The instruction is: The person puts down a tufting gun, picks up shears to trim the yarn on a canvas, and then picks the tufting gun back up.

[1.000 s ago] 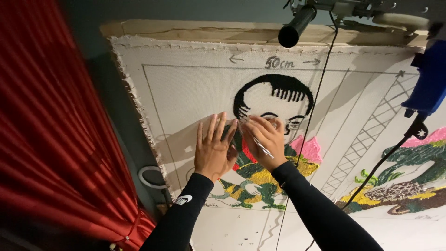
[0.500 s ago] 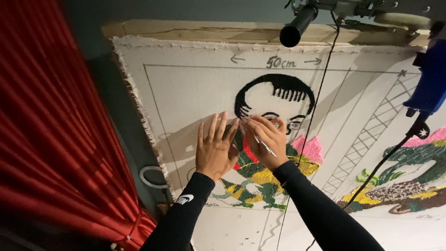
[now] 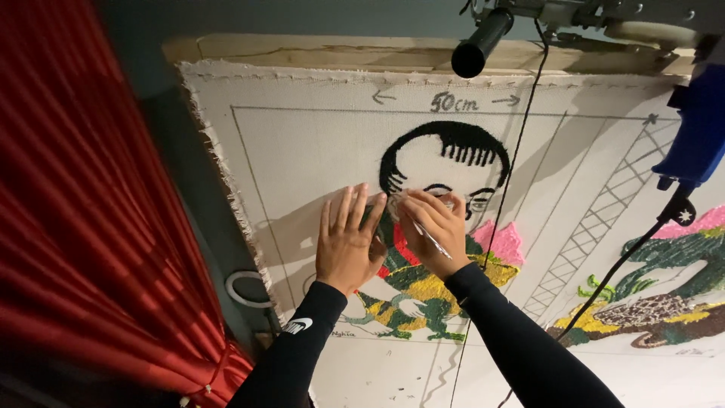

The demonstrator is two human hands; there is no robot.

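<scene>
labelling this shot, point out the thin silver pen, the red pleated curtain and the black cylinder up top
thin silver pen (image 3: 432, 240), head view, mid shaft
red pleated curtain (image 3: 83, 227), head view, middle folds
black cylinder (image 3: 482, 42), head view, barrel side

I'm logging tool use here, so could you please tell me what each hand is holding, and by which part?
The right hand grips a thin silvery tool near its working end, against the tufted canvas. The left hand holds nothing, lying flat on the canvas.

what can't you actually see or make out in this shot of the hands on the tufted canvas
- Head view: the thin tool's tip, hidden under the right hand.
- The tufted figure's lower face, covered by both hands; the left hand lies flat.
- The blue tool, cut off by the right edge.
</scene>
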